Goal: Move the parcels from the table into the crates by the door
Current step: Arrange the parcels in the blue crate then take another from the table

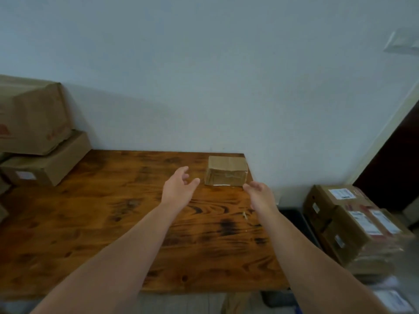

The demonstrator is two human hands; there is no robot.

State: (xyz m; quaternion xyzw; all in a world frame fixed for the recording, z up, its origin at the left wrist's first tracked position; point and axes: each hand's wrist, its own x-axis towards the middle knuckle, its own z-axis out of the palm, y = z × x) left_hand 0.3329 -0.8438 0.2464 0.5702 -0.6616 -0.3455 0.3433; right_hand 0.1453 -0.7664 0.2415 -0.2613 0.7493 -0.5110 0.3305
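Observation:
A small taped cardboard parcel (226,170) sits at the far right corner of the dark wooden table (113,223). My left hand (178,186) hovers open just left of it, fingers spread, a short gap away. My right hand (258,192) is open at the parcel's near right corner, its fingertips close to the box or just touching it. Neither hand holds anything. Two larger cardboard boxes (43,164) are stacked at the table's far left, the upper one (31,118) tilted.
To the right of the table, low by the dark door (394,164), stand several stacked cardboard parcels with white labels (349,220). A dark crate (297,220) shows between them and the table edge. A pale wall runs behind the table.

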